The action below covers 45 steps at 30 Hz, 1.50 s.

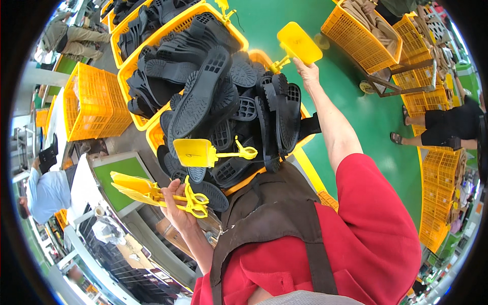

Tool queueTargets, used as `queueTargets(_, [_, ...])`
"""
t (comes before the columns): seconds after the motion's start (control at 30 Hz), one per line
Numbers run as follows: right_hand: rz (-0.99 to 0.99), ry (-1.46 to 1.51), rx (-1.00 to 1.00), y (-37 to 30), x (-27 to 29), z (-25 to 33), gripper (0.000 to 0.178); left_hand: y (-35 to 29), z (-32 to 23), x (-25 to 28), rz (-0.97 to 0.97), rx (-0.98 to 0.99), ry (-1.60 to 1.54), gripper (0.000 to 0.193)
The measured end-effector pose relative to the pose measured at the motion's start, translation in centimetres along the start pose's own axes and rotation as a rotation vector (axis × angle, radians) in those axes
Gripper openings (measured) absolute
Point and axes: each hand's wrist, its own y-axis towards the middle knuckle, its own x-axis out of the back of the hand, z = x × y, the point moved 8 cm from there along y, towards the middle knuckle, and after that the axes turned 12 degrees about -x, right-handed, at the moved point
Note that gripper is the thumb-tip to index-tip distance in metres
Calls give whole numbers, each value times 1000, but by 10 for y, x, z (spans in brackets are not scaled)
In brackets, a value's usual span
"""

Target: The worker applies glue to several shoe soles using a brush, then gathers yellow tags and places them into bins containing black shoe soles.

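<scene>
My left hand [179,212] is closed around a bunch of yellow plastic tags [133,189] with looped clip ends, beside the near left corner of a crate. My right hand [308,75] reaches forward and grips another yellow tag [301,43] near its clip, past the crate's far right side. In front of me the yellow crate [154,138] is heaped with black shoe soles [201,99], some tread up. Across the nearest soles lies one more yellow tag [194,153], its clip pointing right; whether it is fastened cannot be seen.
Farther crates of black soles [125,76] line up ahead. Stacked yellow crates [96,104] stand at left, near a seated person [48,185]. At right, a crate of tan pieces [351,38] rests by a metal cart [394,81]. Another person [442,127] is beyond the green floor [376,147].
</scene>
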Motion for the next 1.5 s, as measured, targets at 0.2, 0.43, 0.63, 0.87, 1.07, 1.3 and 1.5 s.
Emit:
queueTargets(0.2, [-244, -308, 64, -9, 5, 10, 32, -3, -7, 11, -14, 20, -21, 27])
queueTargets(0.43, [-325, -399, 120, -23, -5, 22, 32, -6, -6, 31, -61, 29, -9, 26])
queueTargets(0.63, [-112, -270, 98, 5, -2, 1, 30, -1, 2, 52, -77, 84, 78, 25])
queueTargets(0.87, [45, -212, 148, -126, -10, 43, 32, 3, -9, 51, -41, -38, -33, 16])
queueTargets(1.07, [511, -870, 706, -364, -150, 34, 10, 21, 16, 100, 9, 150, 80, 24])
queueTargets(1.3, [126, -1251, 1094, -390, -180, -14, 9, 44, 7, 134, 174, 94, 136, 28])
queueTargets(1.5, [290, -1405, 963, -412, -187, 8, 13, 54, 7, 155, 281, 64, 43, 21])
